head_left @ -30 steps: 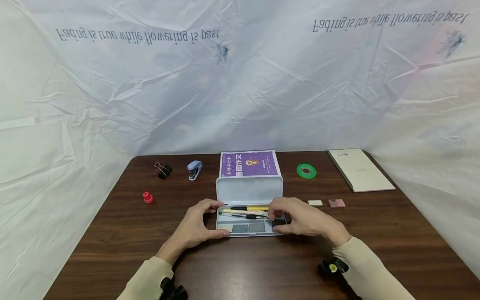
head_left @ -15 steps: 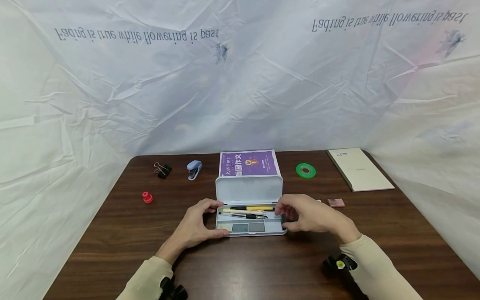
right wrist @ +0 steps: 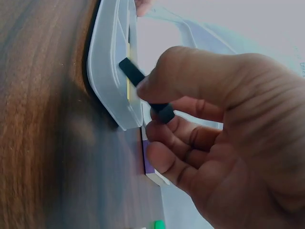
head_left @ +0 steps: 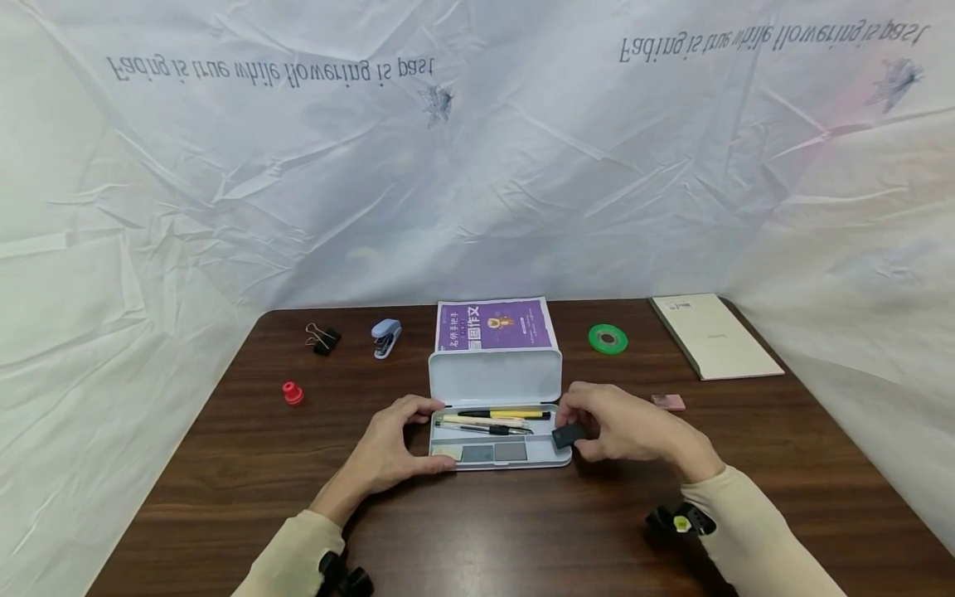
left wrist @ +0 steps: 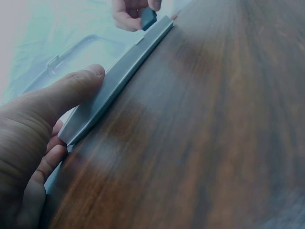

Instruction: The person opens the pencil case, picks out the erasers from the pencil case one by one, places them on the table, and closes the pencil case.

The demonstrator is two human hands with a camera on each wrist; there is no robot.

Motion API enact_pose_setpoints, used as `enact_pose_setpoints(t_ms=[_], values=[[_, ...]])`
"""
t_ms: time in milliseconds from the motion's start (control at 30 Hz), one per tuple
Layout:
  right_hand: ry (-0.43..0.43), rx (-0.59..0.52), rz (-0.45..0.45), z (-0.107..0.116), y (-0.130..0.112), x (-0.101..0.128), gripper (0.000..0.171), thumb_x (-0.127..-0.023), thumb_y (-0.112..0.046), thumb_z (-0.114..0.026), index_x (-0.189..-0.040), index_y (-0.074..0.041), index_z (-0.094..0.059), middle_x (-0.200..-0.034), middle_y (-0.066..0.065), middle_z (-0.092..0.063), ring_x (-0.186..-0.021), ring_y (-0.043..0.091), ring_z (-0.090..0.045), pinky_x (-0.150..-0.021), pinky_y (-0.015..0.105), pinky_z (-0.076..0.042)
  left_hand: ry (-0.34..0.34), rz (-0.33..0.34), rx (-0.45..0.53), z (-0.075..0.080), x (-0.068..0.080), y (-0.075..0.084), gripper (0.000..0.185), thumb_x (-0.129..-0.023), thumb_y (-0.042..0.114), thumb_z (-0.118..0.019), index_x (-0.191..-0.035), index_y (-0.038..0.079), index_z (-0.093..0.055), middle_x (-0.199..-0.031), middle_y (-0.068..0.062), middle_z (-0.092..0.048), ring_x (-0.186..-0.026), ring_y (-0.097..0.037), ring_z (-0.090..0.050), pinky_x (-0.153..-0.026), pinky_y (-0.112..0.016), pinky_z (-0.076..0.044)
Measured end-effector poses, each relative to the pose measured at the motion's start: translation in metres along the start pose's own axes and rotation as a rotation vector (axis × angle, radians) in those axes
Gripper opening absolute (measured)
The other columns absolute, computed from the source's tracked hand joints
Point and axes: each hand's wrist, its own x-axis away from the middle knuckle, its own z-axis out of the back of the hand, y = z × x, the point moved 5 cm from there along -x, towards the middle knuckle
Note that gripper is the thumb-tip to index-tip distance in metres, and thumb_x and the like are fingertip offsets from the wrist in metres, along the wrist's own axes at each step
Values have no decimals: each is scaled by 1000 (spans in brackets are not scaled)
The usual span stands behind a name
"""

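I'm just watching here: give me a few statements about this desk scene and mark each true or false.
1. The right hand pinches a small black block at the right end of the pencil case. True.
2. The pencil case lid is closed. False: it stands open, with pens showing inside.
3. The left hand holds the case's left end. True.
4. The green tape roll lies inside the case. False: it lies on the table, behind and to the right of the case.
5. The stapler is in the left hand. False: it sits untouched near the table's back edge.
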Motion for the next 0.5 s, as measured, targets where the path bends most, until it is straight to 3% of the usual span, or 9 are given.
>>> enact_pose_setpoints(t_ms=[300, 500], values=[[133, 48, 17, 22, -2, 11, 35, -92, -6, -86, -118, -26, -73, -113, -12, -65, -102, 11, -61, -88, 35, -59, 4, -2, 0, 0, -1, 2, 79, -77, 53, -103, -141, 19, -71, -135, 6, -71, -122, -15, -69, -106, -41, -60], [251, 41, 33, 40, 4, 30, 41, -90, 2, -84, -119, -25, -73, -107, -11, -64, -93, 12, -63, -81, 33, -60, -3, 11, -7, 0, 1, 2, 79, -77, 55, -102, -141, 20, -71, -135, 7, -71, -122, -15, -68, -107, -41, -60]])
